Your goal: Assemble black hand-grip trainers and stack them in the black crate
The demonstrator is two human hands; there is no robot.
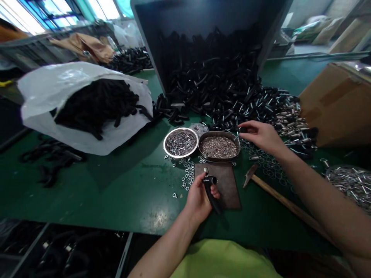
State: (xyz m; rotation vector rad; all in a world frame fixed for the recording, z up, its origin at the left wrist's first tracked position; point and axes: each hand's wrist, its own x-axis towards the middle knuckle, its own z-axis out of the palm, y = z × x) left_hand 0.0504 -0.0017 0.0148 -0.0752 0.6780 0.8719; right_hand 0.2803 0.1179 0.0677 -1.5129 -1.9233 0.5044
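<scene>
My left hand (199, 200) is wrapped round a black curved handle (212, 195), held upright over the brown metal plate (227, 185). A small silver metal piece (206, 170) shows at the top of the handle, by my thumb. My right hand (256, 134) pinches a small part with a silver threaded pin (237, 137) at its fingertips, by the right rim of the oval tin of small rivet-like pieces (218, 146). A round steel bowl of small metal parts (181, 143) stands left of the tin.
A hammer (278, 195) lies right of the plate, beside scattered rings (269, 166). Nuts (187, 177) lie left of it. Behind are a large grey bin (214, 46) of black parts, a white sack (43, 88) and a cardboard box (339, 104).
</scene>
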